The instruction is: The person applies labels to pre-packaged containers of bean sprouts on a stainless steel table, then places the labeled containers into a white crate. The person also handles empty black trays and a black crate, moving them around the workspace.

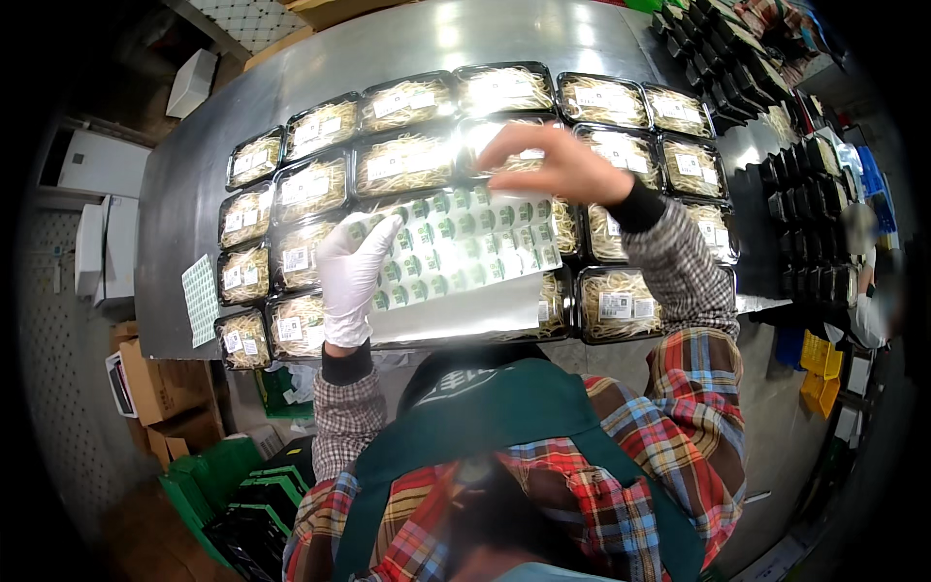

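Observation:
My left hand (354, 273), in a white glove, grips the left edge of a sheet of green-and-white stickers (465, 244) between thumb and fingers. A plain pale sheet part (458, 316) shows below the printed rows. Above the sheet's upper edge is my bare right hand (556, 161), thumb and forefinger curved and apart. It is slightly blurred; no object shows between the fingertips. Black trays of bean sprouts (407, 164), film-covered and bearing white labels, stand in rows beneath and around both hands. The sheet hides some of them.
Another green sticker sheet (199, 300) lies at the left of the metal table (349, 51). Stacked black trays (811, 211) line the right side, where a co-worker's arm (869, 305) shows. Cardboard boxes (156, 382), green crates (211, 473) and yellow crates (822, 371) stand on the floor.

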`<state>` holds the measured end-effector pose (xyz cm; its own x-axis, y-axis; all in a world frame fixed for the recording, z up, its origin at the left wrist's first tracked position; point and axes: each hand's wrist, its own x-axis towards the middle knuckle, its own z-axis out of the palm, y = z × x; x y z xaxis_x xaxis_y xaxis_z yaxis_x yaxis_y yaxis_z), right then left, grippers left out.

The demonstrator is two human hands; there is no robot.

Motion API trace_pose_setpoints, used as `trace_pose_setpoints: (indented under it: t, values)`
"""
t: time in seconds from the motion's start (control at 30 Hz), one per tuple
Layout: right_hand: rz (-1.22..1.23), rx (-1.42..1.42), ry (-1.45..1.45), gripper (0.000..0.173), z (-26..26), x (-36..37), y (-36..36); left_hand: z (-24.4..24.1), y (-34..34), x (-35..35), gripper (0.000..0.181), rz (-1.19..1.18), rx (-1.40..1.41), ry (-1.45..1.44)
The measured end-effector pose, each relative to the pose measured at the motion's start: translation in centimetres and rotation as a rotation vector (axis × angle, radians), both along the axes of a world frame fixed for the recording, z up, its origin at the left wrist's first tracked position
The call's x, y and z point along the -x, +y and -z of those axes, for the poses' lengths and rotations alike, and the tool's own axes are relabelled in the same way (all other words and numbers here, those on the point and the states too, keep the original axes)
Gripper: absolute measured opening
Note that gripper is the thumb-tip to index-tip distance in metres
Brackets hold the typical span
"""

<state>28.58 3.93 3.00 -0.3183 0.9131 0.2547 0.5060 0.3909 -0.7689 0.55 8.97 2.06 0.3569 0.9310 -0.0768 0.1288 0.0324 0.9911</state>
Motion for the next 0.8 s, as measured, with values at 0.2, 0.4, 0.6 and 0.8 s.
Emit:
trace_pose_setpoints:
  t: [0.2, 0.4, 0.6, 0.8]
  values:
    - [0.265, -0.241, -0.273, 0.022, -1.0, 4.6, -4.0, -0.2, -1.0, -1.4, 0.018, 0.13, 0.027, -0.049]
    - [0.343, -0.582, -0.169, 0.014, 0.8, 4.4, -6.9, 1.7, -1.1, -2.6, 0.018, 0.188, 0.174, -0.079]
    - [0.799, -0.039, 0.619, 0.023, 4.9, -5.5, -7.7, 2.4, -1.6, -2.8, 0.018, 0.16, 0.203, -0.059]
    - [1.37, 0.022, 0.162, 0.051, 17.7, -18.4, -7.0, 2.3, -1.9, -2.7, 0.017, 0.12, 0.203, -0.013]
